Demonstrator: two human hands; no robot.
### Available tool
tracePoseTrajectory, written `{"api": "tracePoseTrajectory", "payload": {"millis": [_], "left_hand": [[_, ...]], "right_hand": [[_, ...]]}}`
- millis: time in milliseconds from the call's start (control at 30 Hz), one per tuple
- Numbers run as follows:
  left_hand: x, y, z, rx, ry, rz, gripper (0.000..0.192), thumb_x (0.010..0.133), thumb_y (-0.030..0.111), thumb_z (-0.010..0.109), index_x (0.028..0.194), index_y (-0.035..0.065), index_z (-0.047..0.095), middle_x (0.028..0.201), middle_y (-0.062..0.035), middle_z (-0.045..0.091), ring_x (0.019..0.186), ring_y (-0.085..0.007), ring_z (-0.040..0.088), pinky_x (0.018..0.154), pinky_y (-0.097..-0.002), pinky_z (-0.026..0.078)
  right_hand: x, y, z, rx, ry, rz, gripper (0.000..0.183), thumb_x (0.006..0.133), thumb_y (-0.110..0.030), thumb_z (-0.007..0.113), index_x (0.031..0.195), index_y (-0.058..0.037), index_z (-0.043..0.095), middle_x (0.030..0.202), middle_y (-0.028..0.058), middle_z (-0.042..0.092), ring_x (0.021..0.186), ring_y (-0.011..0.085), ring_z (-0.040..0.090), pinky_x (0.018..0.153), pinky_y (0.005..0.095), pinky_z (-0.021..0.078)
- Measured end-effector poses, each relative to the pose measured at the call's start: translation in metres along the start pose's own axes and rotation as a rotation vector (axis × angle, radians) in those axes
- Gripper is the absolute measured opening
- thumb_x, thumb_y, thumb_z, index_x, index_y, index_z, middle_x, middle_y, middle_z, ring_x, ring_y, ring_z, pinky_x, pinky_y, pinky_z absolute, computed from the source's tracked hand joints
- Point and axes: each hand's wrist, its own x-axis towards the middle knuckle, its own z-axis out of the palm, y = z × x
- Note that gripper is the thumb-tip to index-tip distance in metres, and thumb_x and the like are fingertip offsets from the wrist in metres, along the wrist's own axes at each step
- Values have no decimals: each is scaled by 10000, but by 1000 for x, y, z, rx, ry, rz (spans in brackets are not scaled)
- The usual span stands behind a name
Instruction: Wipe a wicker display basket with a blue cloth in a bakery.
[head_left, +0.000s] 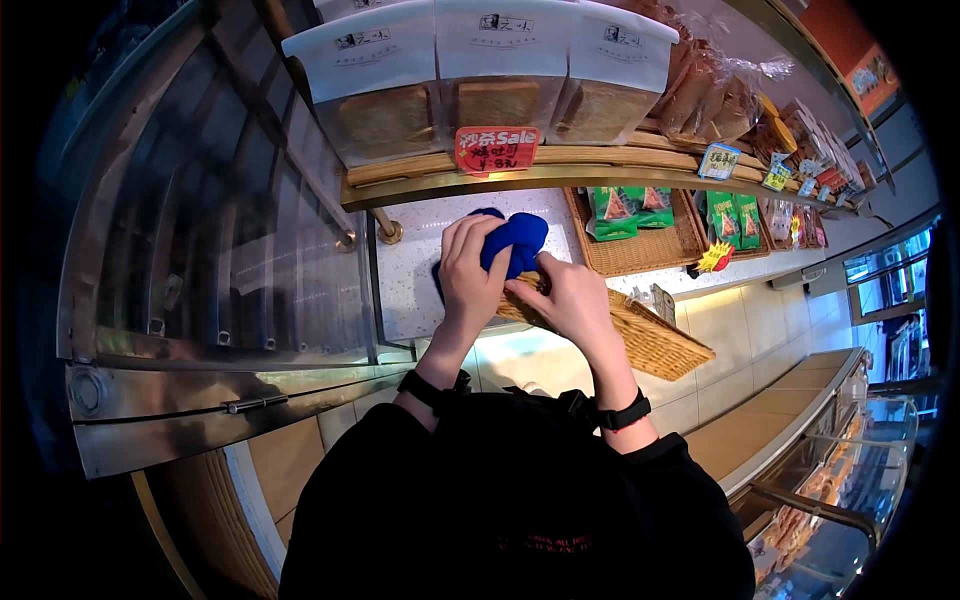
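Observation:
A bunched blue cloth (525, 234) is in my left hand (471, 266), with the fingers curled over it and the thumb pressed on its near side. The cloth rests against one end of a tilted wicker basket (660, 345). My right hand (574, 296) grips the rim of that basket near the cloth, thumb on the near side. The basket slants down to the right, over the front edge of the speckled white counter (409, 292). Part of the basket is hidden behind my right hand and wrist.
Overhead, a wooden shelf (615, 161) holds bagged toast loaves (499, 105) and a red price sign (496, 150). Further right on the counter stands a wicker tray (637, 259) with green packets (616, 211). A glass-doored metal cabinet (225, 225) is at left, a bread display case (817, 487) at right.

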Motion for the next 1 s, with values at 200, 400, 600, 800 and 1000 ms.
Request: {"api": "tracePoseTrajectory", "payload": {"millis": [200, 400, 600, 800, 1000], "left_hand": [[-23, -18, -16, -400, 60, -381, 180, 953, 158, 460, 1006, -7, 511, 877, -106, 618, 808, -161, 584, 768, -282, 451], [-1, 69, -32, -253, 73, -17, 275, 747, 115, 693, 958, 51, 530, 886, -66, 555, 853, -224, 536, 761, -329, 446], [8, 79, -25, -116, 52, 391, 398, 536, 104, 785, 873, 98, 573, 868, -63, 544, 867, -299, 517, 732, -390, 446], [8, 55, 8, -125, -51, 280, 293, 616, -8, 736, 826, 3, 532, 814, -127, 548, 778, -301, 517, 689, -357, 443], [12, 16, 12, 27, -69, 82, 222, 716, 25, 695, 834, -14, 511, 795, -141, 518, 764, -316, 524, 698, -353, 430]], "right_hand": [[-14, 2, -17, -47, 11, 40, 481, 694, -525, 705, 705, -46, 663, 482, 91, 547, 481, 273, 577, 464, 346, 427], [-33, 2, -73, 182, 313, 166, 318, 694, -330, 776, 700, -37, 653, 450, 25, 507, 368, 136, 419, 405, 260, 315], [-64, 7, -78, 632, 485, 213, 232, 725, -182, 743, 748, 16, 624, 558, 5, 546, 486, 52, 428, 455, 226, 324], [-105, 46, -86, 756, 538, 294, 283, 785, -215, 694, 728, 28, 560, 604, -15, 508, 554, 63, 425, 519, 210, 343], [-135, 62, -88, 634, 598, 265, 426, 736, -354, 731, 698, 31, 551, 576, 20, 496, 524, 84, 437, 493, 223, 328]]}}
